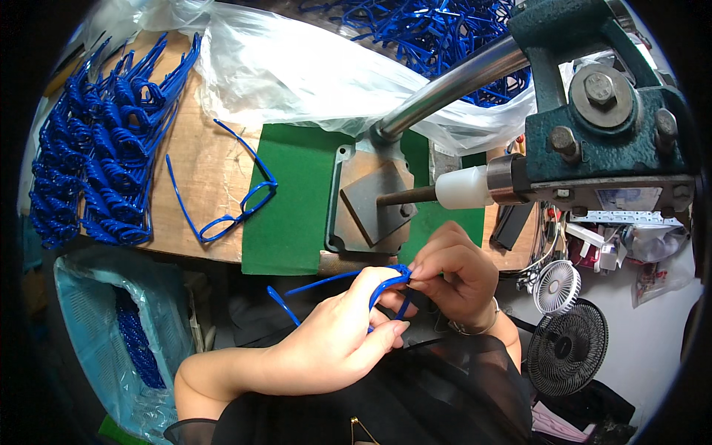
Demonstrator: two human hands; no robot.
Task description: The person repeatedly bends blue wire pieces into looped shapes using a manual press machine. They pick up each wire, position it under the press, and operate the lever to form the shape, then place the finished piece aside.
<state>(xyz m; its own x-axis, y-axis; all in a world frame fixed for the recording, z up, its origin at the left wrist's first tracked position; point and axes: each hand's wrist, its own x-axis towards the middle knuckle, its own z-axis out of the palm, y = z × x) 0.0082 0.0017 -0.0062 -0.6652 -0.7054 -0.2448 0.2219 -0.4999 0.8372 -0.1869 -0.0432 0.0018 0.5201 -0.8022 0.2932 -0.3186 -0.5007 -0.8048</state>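
My left hand grips a blue plastic eyeglass frame, and its two temples stick out to the left past the knuckles. At the frame's far corner, the thumb and fingertips of my right hand pinch the spot near the hinge. Whether a small part sits between those fingertips is hidden. Both hands are in front of the table edge, below the press's base plate. Another blue eyeglass frame lies with its temples spread, partly on wood and partly on the green mat.
Nested blue frames are stacked at the left. A green hand press with a steel column rises at the right. Clear plastic sheeting borders a heap of blue frames. A lined basket and two fans flank me.
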